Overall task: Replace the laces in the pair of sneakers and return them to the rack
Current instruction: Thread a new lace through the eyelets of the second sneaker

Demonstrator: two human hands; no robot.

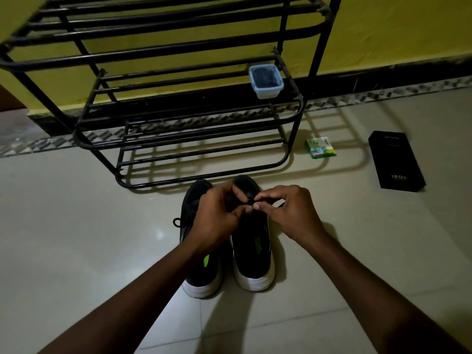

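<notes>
Left hand, right hand on one lace; two sneakers, one rack.

Reads as bare skin only: left hand, right hand, both forearms uncovered to frame edge (short thumbnail visible, right side).

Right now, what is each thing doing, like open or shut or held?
Left hand: pinching the lace.
Right hand: pinching the lace.
Lace: held over the right sneaker.
Left sneaker: upright on the floor.
Right sneaker: upright on the floor.
Tub: lid on, on the rack.
</notes>
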